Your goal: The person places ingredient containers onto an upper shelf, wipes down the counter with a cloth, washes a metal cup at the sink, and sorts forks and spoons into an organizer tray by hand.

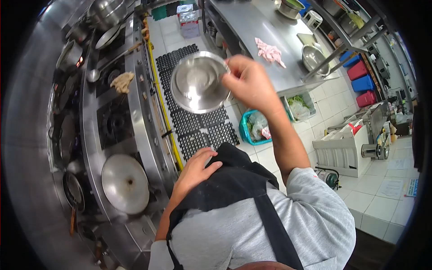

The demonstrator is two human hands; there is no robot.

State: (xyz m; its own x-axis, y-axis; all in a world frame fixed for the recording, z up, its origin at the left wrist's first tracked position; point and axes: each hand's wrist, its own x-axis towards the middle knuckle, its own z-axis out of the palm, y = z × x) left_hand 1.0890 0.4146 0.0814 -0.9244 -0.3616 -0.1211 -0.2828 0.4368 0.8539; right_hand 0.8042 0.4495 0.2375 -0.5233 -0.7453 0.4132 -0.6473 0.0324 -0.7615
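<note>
My right hand (249,83) is raised in front of me, with its thumb and fingers gripping the rim of a shiny steel bowl (189,92). The bowl faces up towards me, and I see nothing inside it. At waist height, my left hand (196,166) lies against the black apron (229,175) with its fingers apart and holds nothing. The steel stove (139,119) runs along my left side, and a large round metal lid or pan (125,183) rests on it near my left arm.
On the stove are a ladle (93,75), a tan cloth (122,83) and a small frying pan (73,191). To the right stands a steel table (243,27) with a pink cloth (270,52) and a bowl (315,60). A teal bin (245,130) and black mats (211,143) are on the floor.
</note>
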